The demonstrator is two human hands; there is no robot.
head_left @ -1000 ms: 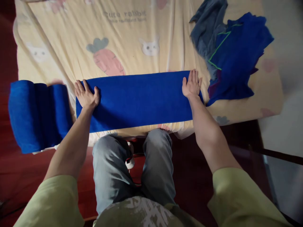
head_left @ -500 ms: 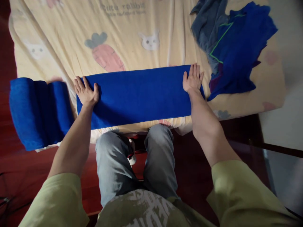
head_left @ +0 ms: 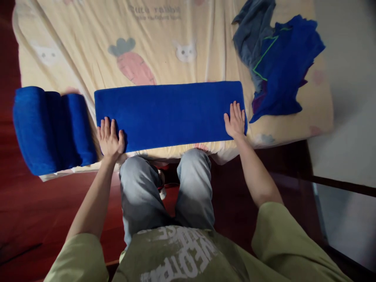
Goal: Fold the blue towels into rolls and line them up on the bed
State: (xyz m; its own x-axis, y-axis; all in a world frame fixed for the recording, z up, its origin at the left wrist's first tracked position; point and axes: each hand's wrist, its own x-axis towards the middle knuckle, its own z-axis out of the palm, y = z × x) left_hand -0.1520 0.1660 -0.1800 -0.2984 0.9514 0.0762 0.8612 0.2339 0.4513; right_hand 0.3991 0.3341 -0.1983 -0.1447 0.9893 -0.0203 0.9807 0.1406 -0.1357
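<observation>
A long blue towel lies flat in front of me, its long sides running left to right along the bed's near edge. My left hand rests palm down, fingers outstretched, on the towel's near left corner. On the right end, my right hand presses flat near the short edge, fingers extended. Neither hand grips the cloth. Just left of my left hand sit folded blue towels, in thick rounded folds side by side.
A cream bedsheet with carrot and rabbit prints covers the bed. At the right lie a crumpled blue cloth with green trim and a grey-blue cloth. My knees are close to the bed's edge, above a dark red floor.
Both hands have slid toward me over the towel, from its far part to its near part. The towel still lies flat, and the view has shifted slightly.
</observation>
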